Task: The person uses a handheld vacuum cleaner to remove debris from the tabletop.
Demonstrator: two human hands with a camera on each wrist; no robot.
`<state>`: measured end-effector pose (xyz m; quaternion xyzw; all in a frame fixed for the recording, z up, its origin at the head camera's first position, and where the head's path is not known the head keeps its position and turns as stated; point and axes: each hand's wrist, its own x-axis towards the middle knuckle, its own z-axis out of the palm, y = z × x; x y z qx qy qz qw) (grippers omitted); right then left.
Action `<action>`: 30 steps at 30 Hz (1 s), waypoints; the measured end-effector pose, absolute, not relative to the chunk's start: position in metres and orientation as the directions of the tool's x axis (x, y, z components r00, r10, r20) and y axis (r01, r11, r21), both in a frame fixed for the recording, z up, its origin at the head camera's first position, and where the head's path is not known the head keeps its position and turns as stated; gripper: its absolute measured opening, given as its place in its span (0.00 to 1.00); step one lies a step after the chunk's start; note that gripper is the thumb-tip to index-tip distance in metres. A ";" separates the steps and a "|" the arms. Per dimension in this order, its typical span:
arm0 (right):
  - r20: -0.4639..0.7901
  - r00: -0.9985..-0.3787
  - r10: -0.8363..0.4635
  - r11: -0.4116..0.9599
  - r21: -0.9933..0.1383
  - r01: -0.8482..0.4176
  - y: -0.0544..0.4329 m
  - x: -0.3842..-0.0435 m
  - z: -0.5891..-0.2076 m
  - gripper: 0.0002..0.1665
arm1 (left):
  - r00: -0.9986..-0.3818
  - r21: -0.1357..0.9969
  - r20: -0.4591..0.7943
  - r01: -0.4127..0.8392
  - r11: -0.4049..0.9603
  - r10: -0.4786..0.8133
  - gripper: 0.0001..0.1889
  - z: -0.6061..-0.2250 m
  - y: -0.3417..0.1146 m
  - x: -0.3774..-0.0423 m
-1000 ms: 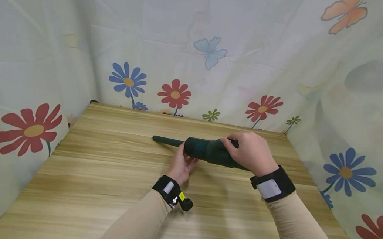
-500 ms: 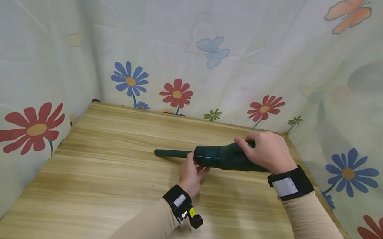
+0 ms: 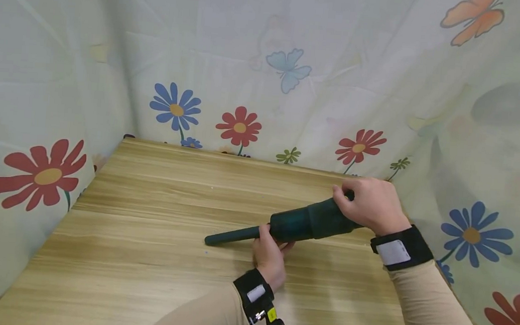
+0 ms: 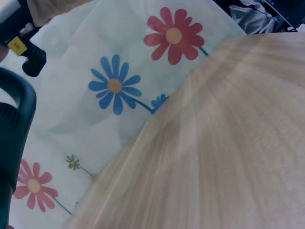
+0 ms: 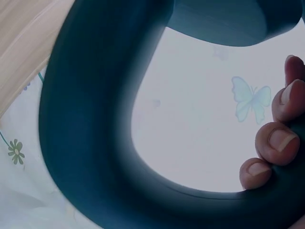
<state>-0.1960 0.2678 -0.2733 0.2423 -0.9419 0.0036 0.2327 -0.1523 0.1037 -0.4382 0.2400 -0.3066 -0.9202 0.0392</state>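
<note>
A dark green handheld blower-like tool (image 3: 298, 225) with a long thin nozzle tube (image 3: 232, 235) slants over the wooden table, its tube pointing left and towards me. My right hand (image 3: 375, 203) grips its looped handle (image 5: 86, 105); in the right wrist view the fingers (image 5: 279, 143) curl round the loop. Where the tube meets the thicker body, my left hand (image 3: 271, 256) holds the tool, thumb on the near side and fingers partly hidden beneath. The left wrist view catches the vented tool body (image 4: 12, 138) only at its left edge.
The wooden table (image 3: 144, 265) spreads under both arms. A pale curtain (image 3: 232, 39) printed with flowers and butterflies encloses its back and sides. Small specks lie on the tabletop near the tube. Each wrist wears a black strap (image 3: 402, 248).
The tool has shifted right, and its tube end has swung down towards me. My left hand has come nearer and right with it; my right hand has moved right, still gripping the handle.
</note>
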 end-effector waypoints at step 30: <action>0.076 -0.918 -0.389 0.863 -0.317 -0.393 0.287 -0.200 -0.295 0.17 | -0.924 0.778 -0.263 -0.032 -0.627 -0.279 0.18 -0.447 0.061 -0.199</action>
